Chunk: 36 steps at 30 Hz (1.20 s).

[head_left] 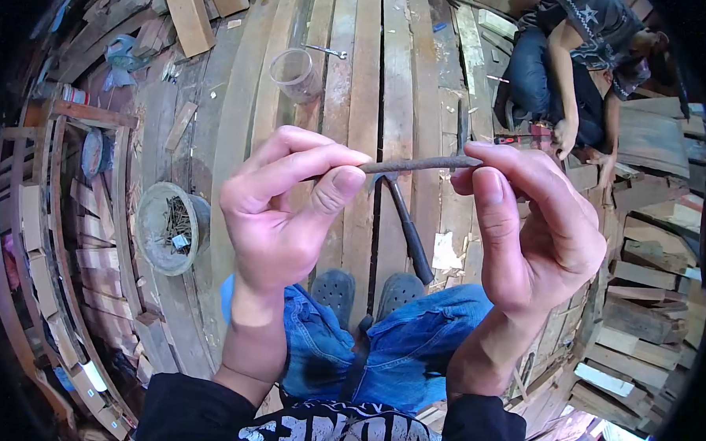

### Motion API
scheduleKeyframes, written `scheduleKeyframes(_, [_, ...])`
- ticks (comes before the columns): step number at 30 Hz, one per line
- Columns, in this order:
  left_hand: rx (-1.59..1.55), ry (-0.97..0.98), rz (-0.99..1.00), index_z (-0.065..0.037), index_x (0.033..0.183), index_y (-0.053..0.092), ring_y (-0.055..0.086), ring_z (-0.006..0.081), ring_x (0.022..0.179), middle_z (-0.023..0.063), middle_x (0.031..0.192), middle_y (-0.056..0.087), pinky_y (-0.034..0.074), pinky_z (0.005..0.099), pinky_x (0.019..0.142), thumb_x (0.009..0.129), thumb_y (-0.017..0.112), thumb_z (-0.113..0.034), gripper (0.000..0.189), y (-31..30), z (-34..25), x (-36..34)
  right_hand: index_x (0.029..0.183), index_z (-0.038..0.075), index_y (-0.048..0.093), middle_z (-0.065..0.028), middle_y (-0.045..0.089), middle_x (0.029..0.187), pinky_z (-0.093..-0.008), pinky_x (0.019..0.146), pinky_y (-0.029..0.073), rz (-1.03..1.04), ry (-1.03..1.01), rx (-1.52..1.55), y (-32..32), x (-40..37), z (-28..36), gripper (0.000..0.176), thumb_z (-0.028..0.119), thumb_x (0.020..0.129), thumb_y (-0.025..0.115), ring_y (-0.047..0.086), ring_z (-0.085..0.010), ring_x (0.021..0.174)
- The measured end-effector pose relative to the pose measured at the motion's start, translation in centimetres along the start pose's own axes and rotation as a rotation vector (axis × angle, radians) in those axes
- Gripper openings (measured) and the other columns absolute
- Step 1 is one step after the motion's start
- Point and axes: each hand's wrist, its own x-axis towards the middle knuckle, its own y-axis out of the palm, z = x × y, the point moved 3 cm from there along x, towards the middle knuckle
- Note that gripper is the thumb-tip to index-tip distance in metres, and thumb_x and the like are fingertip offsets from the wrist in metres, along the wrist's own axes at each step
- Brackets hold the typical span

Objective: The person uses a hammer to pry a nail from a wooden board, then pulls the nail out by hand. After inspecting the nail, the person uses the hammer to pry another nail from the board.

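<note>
Between my two hands, level and close to the camera, is a thin brown rod that looks like a long rusty nail [418, 164]. My left hand [283, 202] pinches one end between thumb and fingers. At the other, tapering end, my right hand [530, 220] has it between thumb and index finger. Below it on the planks lies a hammer [408, 227] with a dark handle; its head is partly hidden behind the rod. Left of my left hand stands a round bucket [151, 239] holding many rusty nails and a small pale packet.
A clear plastic tub [296, 74] and a wrench [326, 51] lie ahead on the plank floor [367, 87]. At upper right a person [564, 68] crouches beside a red tool [539, 136]. Wooden frames [125, 210] stand left; stacked boards [639, 343] line the right.
</note>
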Motion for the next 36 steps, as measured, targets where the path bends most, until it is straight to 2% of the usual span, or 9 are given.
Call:
scheduleKeyframes(5, [-0.007,-0.044,0.004,0.001,0.092,0.073,0.06,0.0144,0.077,0.0071,0.084,0.066,0.046,0.0251,0.068,0.08,0.076,-0.003,0.013,-0.01,-0.13,-0.04,0.099,-0.01,0.068,-0.0157,0.067,0.082,-0.0246,0.068,0.051,0.011,-0.018,-0.014,-0.03,-0.05,0.01,0.017,-0.008,0.085,0.061,0.066,-0.018,0.073])
scheduleKeyframes(36, [0.062,0.002,0.052,0.002,0.089,0.073,0.061,0.014,0.072,0.0078,0.079,0.066,0.046,0.0248,0.064,0.082,0.075,-0.004,0.009,0.19,0.04,0.34,0.097,-0.01,0.067,-0.0161,0.067,0.082,-0.0262,0.068,0.052,0.019,0.038,0.027,-0.18,-0.13,-0.54,0.015,-0.004,0.085,0.062,0.067,-0.0189,0.072])
